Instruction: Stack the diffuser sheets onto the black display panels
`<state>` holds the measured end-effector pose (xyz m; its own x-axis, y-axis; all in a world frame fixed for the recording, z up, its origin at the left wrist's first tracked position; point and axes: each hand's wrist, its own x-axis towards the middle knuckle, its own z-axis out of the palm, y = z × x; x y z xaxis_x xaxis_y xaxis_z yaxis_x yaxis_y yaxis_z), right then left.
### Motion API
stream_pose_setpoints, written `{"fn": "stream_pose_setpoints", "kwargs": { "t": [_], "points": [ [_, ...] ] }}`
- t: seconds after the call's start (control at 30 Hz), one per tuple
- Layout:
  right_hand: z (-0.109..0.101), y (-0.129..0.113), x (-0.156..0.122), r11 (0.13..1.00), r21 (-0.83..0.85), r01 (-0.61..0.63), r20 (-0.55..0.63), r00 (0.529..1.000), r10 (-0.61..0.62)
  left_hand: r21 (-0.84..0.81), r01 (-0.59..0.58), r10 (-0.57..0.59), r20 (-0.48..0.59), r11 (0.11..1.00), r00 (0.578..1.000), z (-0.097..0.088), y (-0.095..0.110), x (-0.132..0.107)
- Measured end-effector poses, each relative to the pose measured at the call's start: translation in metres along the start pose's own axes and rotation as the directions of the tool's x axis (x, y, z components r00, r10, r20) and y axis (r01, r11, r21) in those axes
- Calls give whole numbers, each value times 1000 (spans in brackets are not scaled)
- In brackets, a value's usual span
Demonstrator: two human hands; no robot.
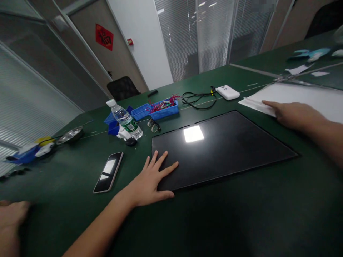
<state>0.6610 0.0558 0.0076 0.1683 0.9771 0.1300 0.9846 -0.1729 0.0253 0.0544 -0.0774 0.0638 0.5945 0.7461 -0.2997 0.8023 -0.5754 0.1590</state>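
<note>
My left hand lies with its fingers spread over the left edge of a flat black screen panel, thumb near its front edge. The panel lies on the green table and reflects a bright ceiling light. At the right, my right hand grips the near-left edge of a stack of thin white sheets; part of its fingers is hidden. The sheets are to the right of the panel. A smartphone rests to the left of my left hand.
Behind the panel are a water bottle, eyeglasses, a blue bin of red wires, a black cable and a white box. Another person's hand is at the lower left. A round metal dish stands farther left.
</note>
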Motion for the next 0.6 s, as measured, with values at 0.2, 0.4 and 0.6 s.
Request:
{"fn": "stream_pose_setpoints", "kwargs": {
  "t": [0.2,0.4,0.6],
  "points": [
    [-10,-18,-14,996,-78,-52,14,999,53,-15,-55,54,-77,998,996,8,-27,29],
    [-16,-22,-20,992,-1,-124,34,992,124,16,-2,4,-119,1000,993,6,-31,42],
    [-22,-25,-24,988,32,-153,17,988,152,-7,78,-79,-146,997,986,4,-51,40]
  ]
}}
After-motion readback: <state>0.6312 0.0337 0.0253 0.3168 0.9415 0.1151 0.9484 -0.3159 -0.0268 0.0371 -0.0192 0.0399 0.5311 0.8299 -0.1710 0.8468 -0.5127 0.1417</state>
